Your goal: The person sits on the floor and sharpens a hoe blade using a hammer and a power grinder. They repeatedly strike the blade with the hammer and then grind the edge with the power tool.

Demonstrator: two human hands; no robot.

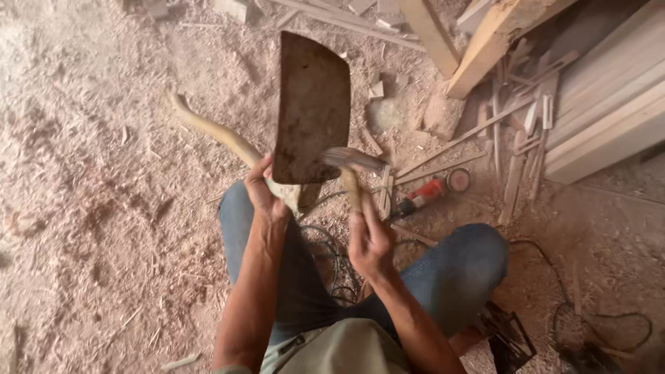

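My left hand (263,190) grips an adze-like tool where its broad rusty metal blade (310,111) meets the curved wooden handle (211,131), which runs off to the upper left. The blade stands upright in front of me. My right hand (368,239) holds a hammer (352,165) by its wooden shaft, its blurred metal head right at the blade's lower right edge. Both hands are raised above my knees in blue jeans.
The floor (90,180) is covered in sawdust and shavings. An orange angle grinder (433,188) lies past my right hand, its cable trailing by my legs. Planks and offcuts (603,104) are stacked at the upper right. A dark power tool (509,339) sits by my right knee.
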